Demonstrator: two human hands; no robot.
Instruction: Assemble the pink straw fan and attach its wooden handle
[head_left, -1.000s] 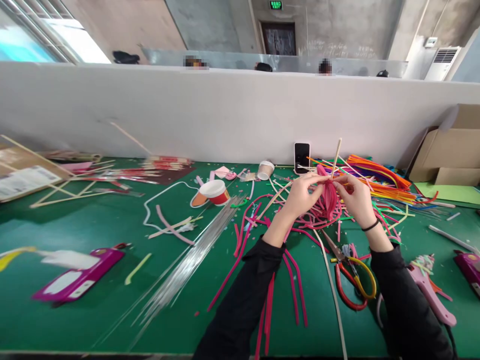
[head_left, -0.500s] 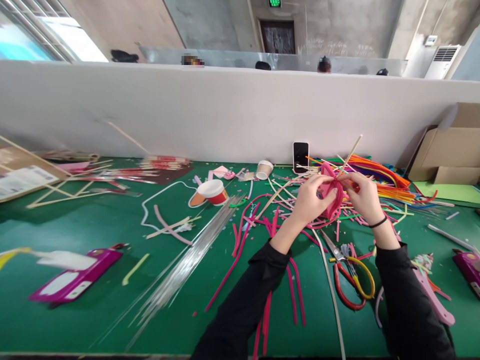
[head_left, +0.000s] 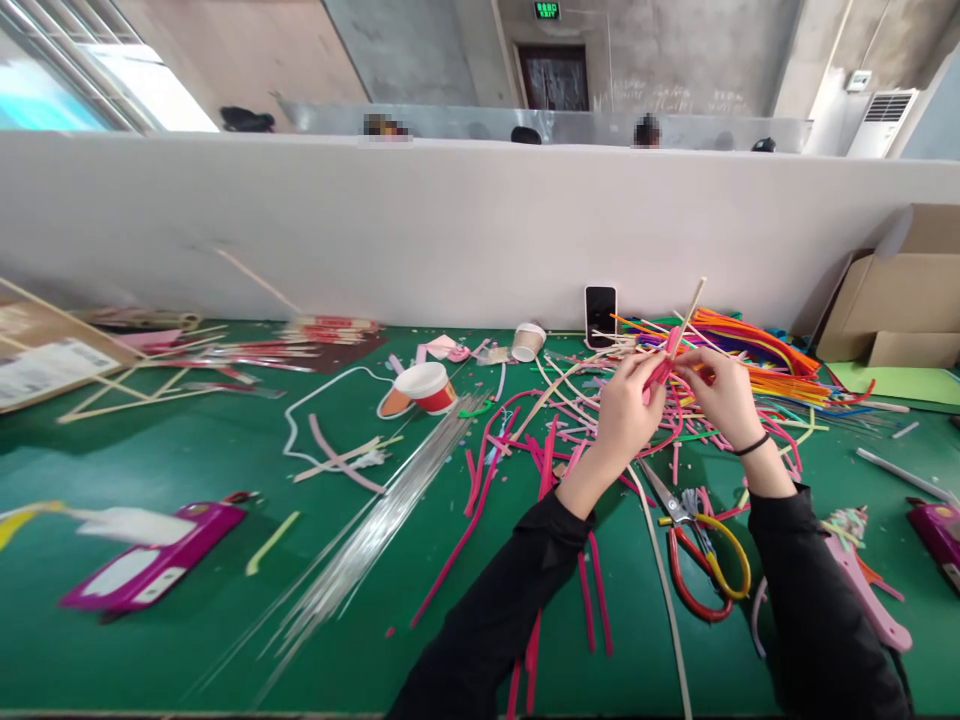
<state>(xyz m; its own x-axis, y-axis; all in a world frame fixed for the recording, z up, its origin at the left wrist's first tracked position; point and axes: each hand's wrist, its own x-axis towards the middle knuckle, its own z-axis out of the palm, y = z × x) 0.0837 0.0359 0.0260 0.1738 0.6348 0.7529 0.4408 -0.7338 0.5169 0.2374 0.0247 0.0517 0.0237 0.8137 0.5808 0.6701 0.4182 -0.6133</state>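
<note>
Over a green table (head_left: 187, 610), my left hand (head_left: 626, 410) and my right hand (head_left: 720, 390) meet on a small pink piece (head_left: 664, 368) fixed to a thin wooden stick (head_left: 691, 305) that points up and to the right. Both hands are closed around the piece with pinched fingers. Loose pink strips (head_left: 540, 470) lie scattered under and around my forearms. A pile of orange and mixed-colour pipe cleaners (head_left: 765, 365) lies just behind my right hand.
Red-and-yellow scissors (head_left: 705, 560) lie between my arms. A pink glue gun (head_left: 862, 580) is at the right, a bundle of thin wires (head_left: 375, 530) at centre left, a paper cup (head_left: 427, 385) and a phone (head_left: 601, 312) further back. Cardboard boxes (head_left: 900, 300) stand far right.
The pink piece has gone from a wide looped shape to a narrow, folded one between my fingers. The stick has tilted to the right. My hands stay in about the same place.
</note>
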